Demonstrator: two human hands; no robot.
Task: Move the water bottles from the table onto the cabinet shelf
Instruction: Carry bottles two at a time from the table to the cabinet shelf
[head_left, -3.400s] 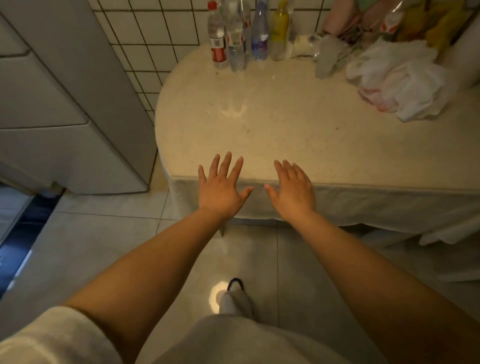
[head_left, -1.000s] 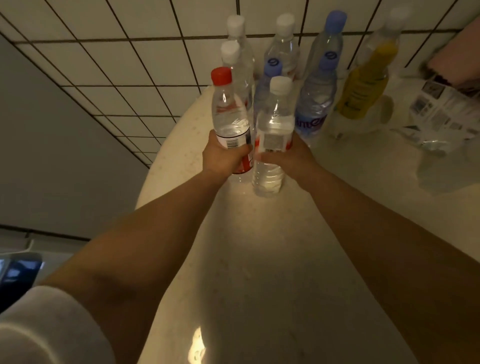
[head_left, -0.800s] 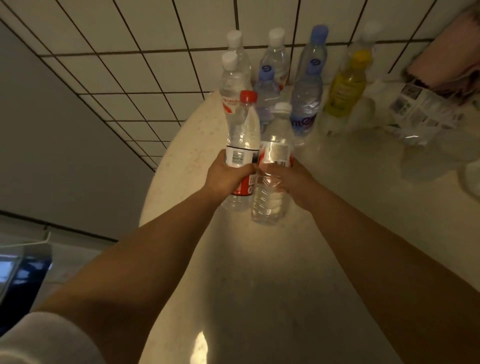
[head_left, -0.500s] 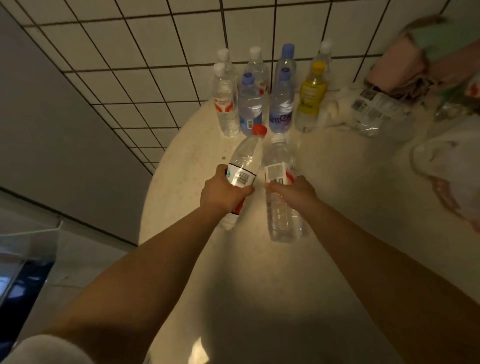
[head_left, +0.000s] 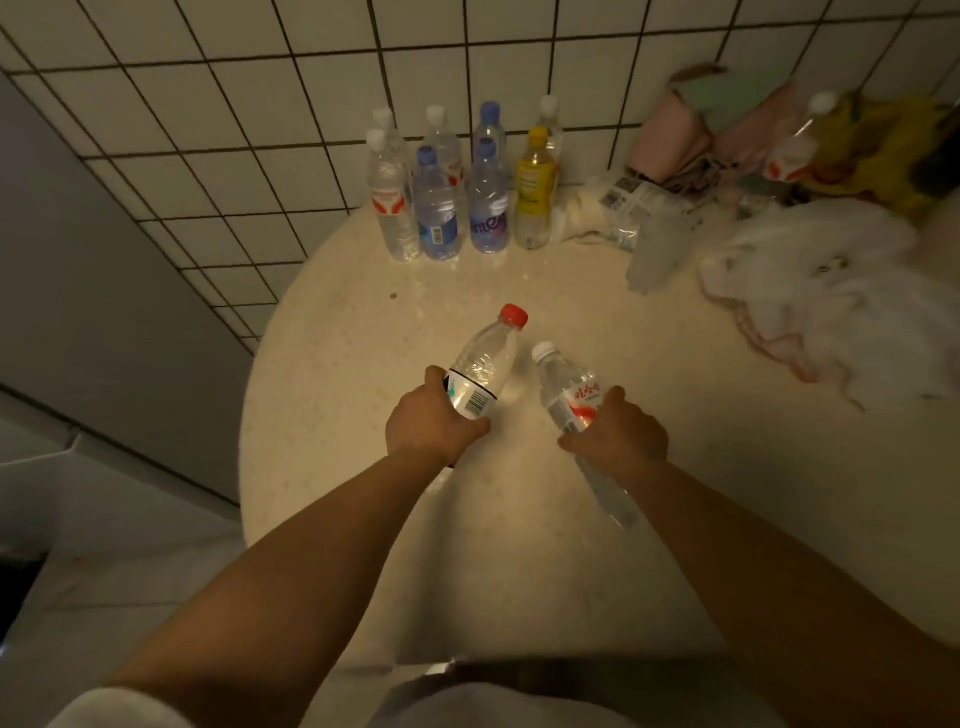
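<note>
red-capped bottle (head_left: 485, 364) in left fingers (head_left: 475, 427), white-capped bottle (head_left: 569, 395) in right fingers (head_left: 576, 444)

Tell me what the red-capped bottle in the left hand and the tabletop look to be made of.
Red-capped bottle: thin clear plastic, glossy; the table shows through its ribbed wall, and a printed label wraps it where the left hand grips.
Tabletop: cream, finely speckled and smooth with a soft sheen, likely stone or a stone-look composite; the picture cannot settle which.
</note>
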